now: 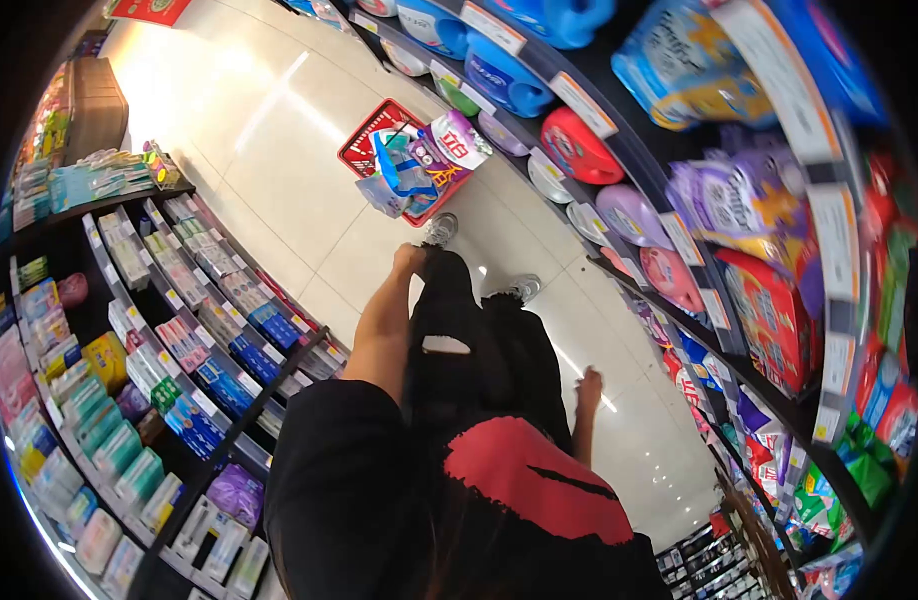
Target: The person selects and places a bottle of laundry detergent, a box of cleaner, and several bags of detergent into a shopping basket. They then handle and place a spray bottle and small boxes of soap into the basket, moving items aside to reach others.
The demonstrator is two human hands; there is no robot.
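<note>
My left hand (409, 259) is beside my left knee, against the black trousers, with its fingers mostly hidden from above. Out to my right, my right hand (588, 384) hangs over the tiled floor, holding nothing I can see, its fingers partly apart. On the floor just ahead of my left shoe (440, 230) stands a red shopping basket (357, 155). In it lie a purple and white detergent bag (453, 143) and a blue and white package (404, 172). Neither hand touches the basket.
Shelves of laundry detergent bottles and bags (583, 145) line the right side. A low shelf unit with toothpaste boxes and packaged goods (194, 330) runs along the left. Pale floor tiles (279, 165) stretch ahead between them. A brown wooden counter (99, 108) stands far left.
</note>
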